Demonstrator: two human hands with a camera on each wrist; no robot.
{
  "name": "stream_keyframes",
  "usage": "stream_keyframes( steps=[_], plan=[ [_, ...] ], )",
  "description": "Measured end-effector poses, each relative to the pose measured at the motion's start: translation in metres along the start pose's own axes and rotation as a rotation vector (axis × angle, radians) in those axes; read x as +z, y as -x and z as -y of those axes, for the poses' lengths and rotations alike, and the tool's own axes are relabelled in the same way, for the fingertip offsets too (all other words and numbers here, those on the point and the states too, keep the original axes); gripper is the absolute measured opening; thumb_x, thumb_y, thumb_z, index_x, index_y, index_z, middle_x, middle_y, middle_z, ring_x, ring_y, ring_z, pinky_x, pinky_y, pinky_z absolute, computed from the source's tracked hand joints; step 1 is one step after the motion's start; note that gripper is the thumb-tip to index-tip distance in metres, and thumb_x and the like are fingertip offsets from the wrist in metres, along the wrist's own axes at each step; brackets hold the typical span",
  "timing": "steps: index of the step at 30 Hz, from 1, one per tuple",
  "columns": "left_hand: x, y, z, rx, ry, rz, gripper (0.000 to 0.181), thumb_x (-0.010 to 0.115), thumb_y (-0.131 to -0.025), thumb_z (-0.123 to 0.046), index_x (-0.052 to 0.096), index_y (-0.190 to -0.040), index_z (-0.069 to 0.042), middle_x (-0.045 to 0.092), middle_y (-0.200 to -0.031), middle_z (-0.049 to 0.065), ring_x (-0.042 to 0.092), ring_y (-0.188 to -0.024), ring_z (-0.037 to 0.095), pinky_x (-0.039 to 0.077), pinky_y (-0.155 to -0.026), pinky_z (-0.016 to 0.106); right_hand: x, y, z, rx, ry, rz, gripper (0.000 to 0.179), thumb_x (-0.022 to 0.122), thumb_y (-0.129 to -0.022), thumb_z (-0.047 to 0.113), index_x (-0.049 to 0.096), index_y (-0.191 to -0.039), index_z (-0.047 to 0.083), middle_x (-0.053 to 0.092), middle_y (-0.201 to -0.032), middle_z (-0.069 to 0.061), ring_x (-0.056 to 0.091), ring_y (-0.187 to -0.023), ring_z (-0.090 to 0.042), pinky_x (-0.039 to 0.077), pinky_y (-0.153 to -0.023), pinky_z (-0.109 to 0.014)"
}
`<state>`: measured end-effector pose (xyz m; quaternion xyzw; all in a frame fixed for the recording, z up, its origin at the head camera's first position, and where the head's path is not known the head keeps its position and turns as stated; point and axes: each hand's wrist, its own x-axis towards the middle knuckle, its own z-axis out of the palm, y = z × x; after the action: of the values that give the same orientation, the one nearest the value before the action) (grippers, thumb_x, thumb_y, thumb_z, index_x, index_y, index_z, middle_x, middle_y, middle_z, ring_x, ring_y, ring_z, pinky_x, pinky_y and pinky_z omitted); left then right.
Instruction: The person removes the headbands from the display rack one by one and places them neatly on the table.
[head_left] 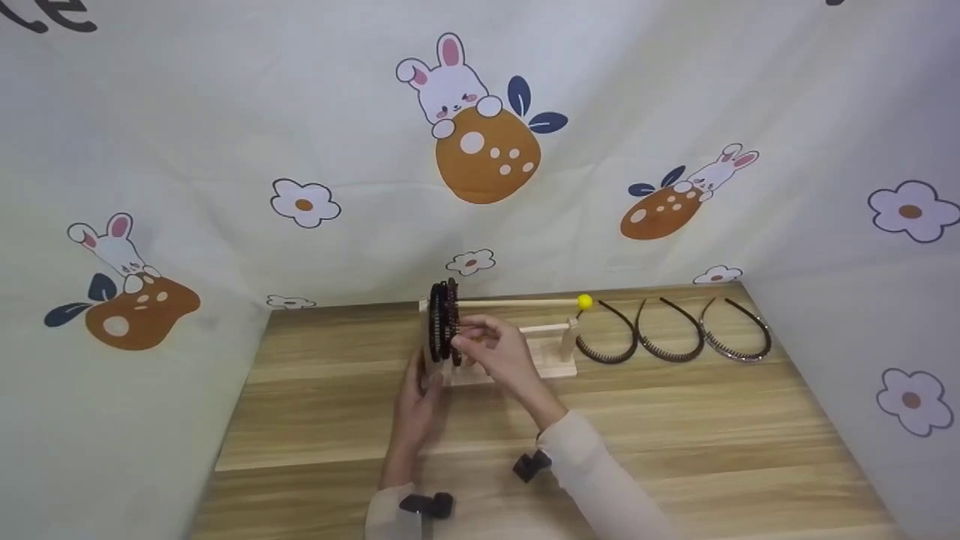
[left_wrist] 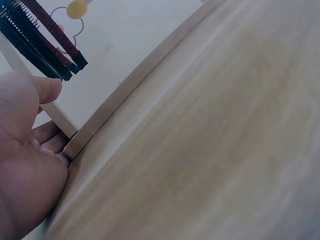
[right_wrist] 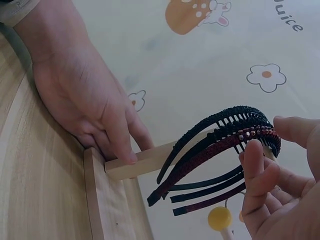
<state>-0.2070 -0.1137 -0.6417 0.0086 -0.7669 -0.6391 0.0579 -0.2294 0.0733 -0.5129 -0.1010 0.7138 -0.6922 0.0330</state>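
Note:
A wooden rack (head_left: 551,367) with two horizontal rods stands near the back of the table. Several dark headbands (head_left: 437,322) hang at its left end, close to the upright. The outermost headband (right_wrist: 212,151) is dark red with shiny stones along its top. My right hand (head_left: 501,356) has thumb and fingers at this band's top and pinches it. Low on the left side, my left hand (head_left: 416,405) grips the wooden upright (right_wrist: 135,162) where it meets the base, thumb on one face. Its other fingers are partly hidden behind the wood.
Three headbands (head_left: 671,352) lie in a row on the table right of the rack. The upper rod ends in a yellow ball (head_left: 584,302). A printed curtain (head_left: 360,150) rises behind and beside the wood-grain table (head_left: 315,420).

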Motion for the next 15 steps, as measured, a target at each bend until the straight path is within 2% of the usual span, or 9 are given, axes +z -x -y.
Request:
stream_keyframes(
  steps=[5, 11, 15],
  plan=[
    [0.0, -0.0003, 0.0007, 0.018, 0.005, -0.005, 0.068, 0.06, -0.116, -0.018, 0.03, -0.175, -0.006, 0.037, -0.176, 0.026, 0.037, -0.161, 0.048, 0.035, -0.13, 0.066, 0.0031, -0.0005, -0.0014, 0.001, -0.008, -0.015, 0.041, 0.083, -0.095, 0.004, 0.071, -0.132, -0.009, 0.078, -0.107, -0.015, 0.071, -0.076, -0.018, 0.063, -0.065, -0.023],
    [-0.0006, 0.0001, -0.0002, 0.032, 0.024, 0.01, 0.066, 0.057, -0.117, -0.018, 0.028, -0.174, -0.001, 0.033, -0.177, 0.028, 0.033, -0.163, 0.049, 0.032, -0.131, 0.066, 0.0062, -0.0004, -0.0019, 0.001, -0.03, -0.012, 0.037, 0.08, -0.097, -0.001, 0.071, -0.131, -0.011, 0.079, -0.106, -0.014, 0.073, -0.079, -0.021, 0.069, -0.072, -0.035],
    [-0.0008, 0.0002, -0.0014, 0.027, 0.038, 0.027, 0.066, 0.055, -0.118, -0.02, 0.026, -0.174, 0.0, 0.03, -0.178, 0.028, 0.029, -0.165, 0.047, 0.03, -0.133, 0.065, 0.0069, 0.0004, -0.001, -0.01, -0.028, -0.012, 0.032, 0.078, -0.098, -0.002, 0.071, -0.128, -0.011, 0.079, -0.104, -0.013, 0.07, -0.074, -0.014, 0.066, -0.069, -0.03]
  ],
)
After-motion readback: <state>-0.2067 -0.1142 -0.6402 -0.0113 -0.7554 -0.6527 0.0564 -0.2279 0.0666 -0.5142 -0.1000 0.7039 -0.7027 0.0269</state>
